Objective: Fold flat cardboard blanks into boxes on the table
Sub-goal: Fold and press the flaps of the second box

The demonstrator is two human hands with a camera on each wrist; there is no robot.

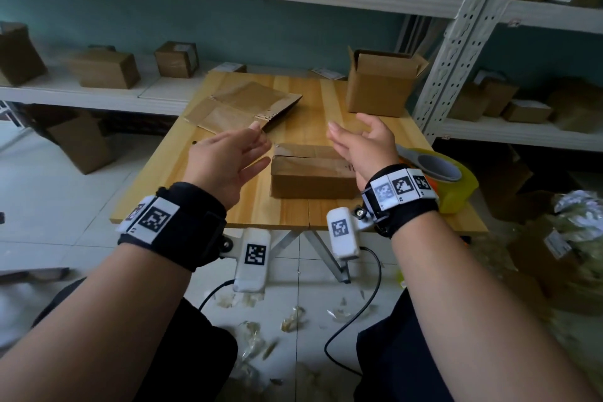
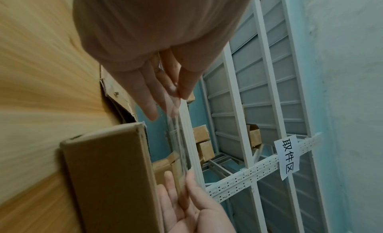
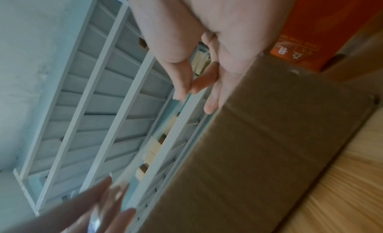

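While the head view looks down at the wooden counter, the left hand and right hand hover palm to palm above a closed box near the front edge. Flat blanks lie behind it on the left, an open box stands at the back right, and a tape roll sits just beside the right wrist; the grip of each hand is hard to read from here. From the left wrist, the left hand pinches one end of a clear tape strip between thumb and fingertips, and the right hand pinches the other end, the strip stretched between them above the box. From the right wrist, blurred, the right hand shows thumb and forefinger pressed together beside the box, with the left hand opposite; the strip is barely visible.
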